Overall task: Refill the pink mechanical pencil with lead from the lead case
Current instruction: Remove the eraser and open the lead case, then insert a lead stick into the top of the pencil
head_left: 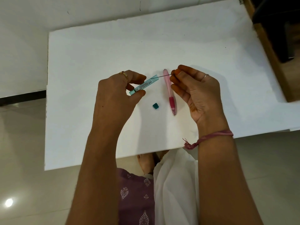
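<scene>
The white bench was the biggest thing, and the pink mechanical pencil lay flat on it near the middle. The pencil's tip pointed toward the person and its top end pointed away.

The left hand was to the left of the pencil. Its grip was pinched on the lead case, a see-through blue-green tube, holding it by the end farthest from the pencil. The open end of the case pointed at the top of the pencil.

The right hand was just to the right of the pencil. Its grip was pressed together on one thin dark lead. The lead crossed over the top part of the pencil, and its other end was inside the mouth of the case.

A small dark green cap sat on the bench, left of the pencil's red rubber part.
</scene>
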